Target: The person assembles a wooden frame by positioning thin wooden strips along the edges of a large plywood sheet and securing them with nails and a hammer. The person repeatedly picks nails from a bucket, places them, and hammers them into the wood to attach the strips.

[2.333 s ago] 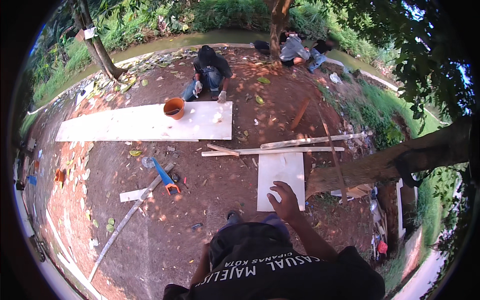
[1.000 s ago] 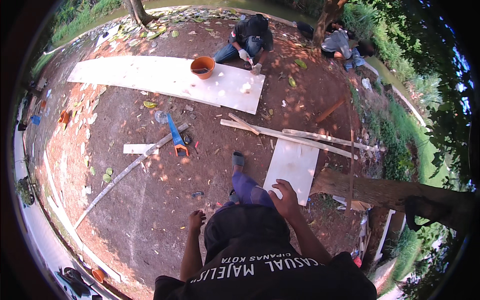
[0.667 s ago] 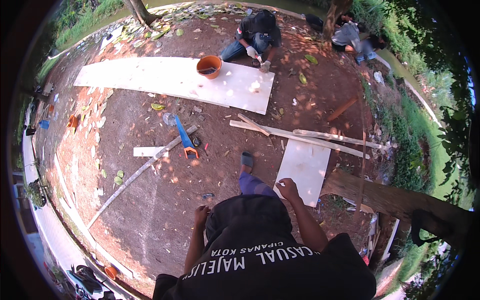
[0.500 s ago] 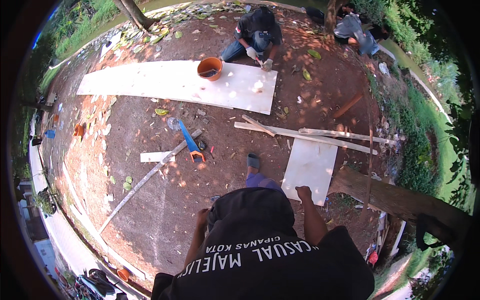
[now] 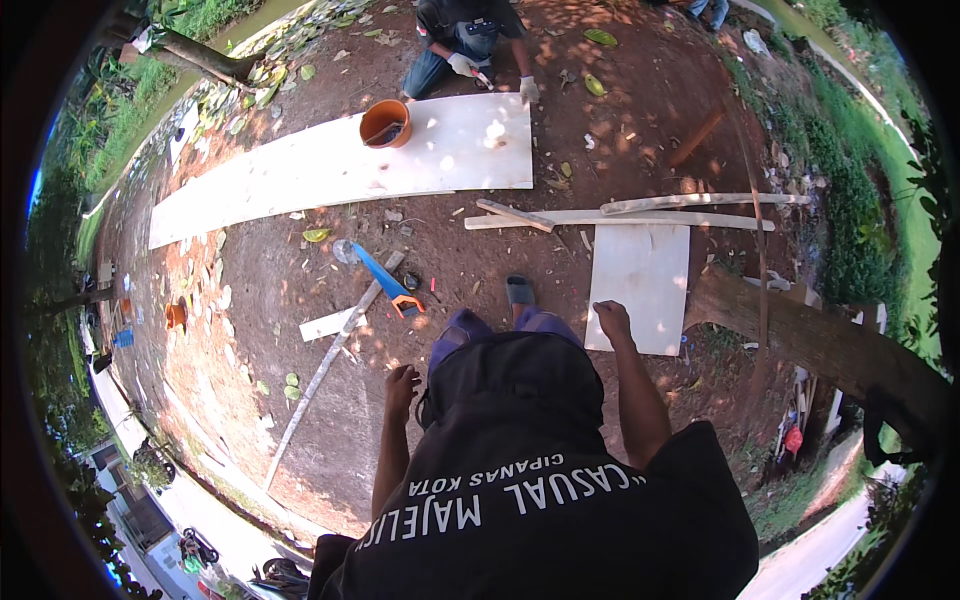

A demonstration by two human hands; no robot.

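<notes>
Bare reddish-brown earth [image 5: 480, 345] spreads under patchy sun and shade. Nearest are two hands: the left hand [image 5: 402, 385] hangs beside the black shirt [image 5: 520, 450], fingers loosely bent, nothing visible in it; the right hand [image 5: 613, 320] has its fingers curled in, and whether it holds anything cannot be told. One small plywood panel [image 5: 640, 270] lies on the ground behind the right hand in view; contact is unclear. Beyond its far edge are two long battens, a front batten [image 5: 650, 217] and a rear batten [image 5: 720, 200], plus one short stick [image 5: 515, 214]. Off to the left are one handsaw [image 5: 378, 268] with a blue blade, one pole [image 5: 328, 367] and one short board [image 5: 322, 326]. Farther out, one orange bucket [image 5: 386, 125] stands on a long plywood sheet [image 5: 460, 140], and one co-worker [image 5: 465, 40] sits behind it wearing two pale gloves. Compared with the earliest frame, the right hand's fingers have gone from spread to curled, and the left hand has come clear of the shirt.
</notes>
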